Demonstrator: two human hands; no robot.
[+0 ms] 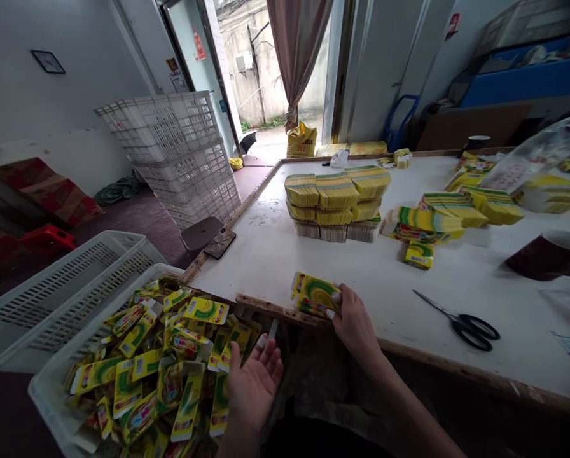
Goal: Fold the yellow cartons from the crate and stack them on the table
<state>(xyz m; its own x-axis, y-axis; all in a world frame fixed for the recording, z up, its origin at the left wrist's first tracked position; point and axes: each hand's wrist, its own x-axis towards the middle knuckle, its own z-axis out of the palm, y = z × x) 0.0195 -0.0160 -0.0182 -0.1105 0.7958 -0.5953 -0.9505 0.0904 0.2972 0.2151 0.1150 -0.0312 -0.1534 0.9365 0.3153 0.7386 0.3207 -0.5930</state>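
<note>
My right hand [355,326] grips the right end of a yellow and green printed carton [316,294] at the table's front edge. White coverings show on fingertips of that hand. Below the edge, my left hand [255,387] is open, palm up and fingers apart, with nothing in it. A white covering is on one of its fingers as well. Beside it, a white plastic crate [51,375] is heaped with loose yellow cartons [137,381] of the same print. Beyond my right hand, bundled yellow cartons [335,200] stand stacked in layers on the white table [266,254].
Black-handled scissors [461,321] and a dark mug [549,254] lie to the right. More cartons [428,216] and a plastic bag [528,159] sit behind them. A phone [220,243] rests at the left table edge. Stacked white crates [180,152] stand near the doorway.
</note>
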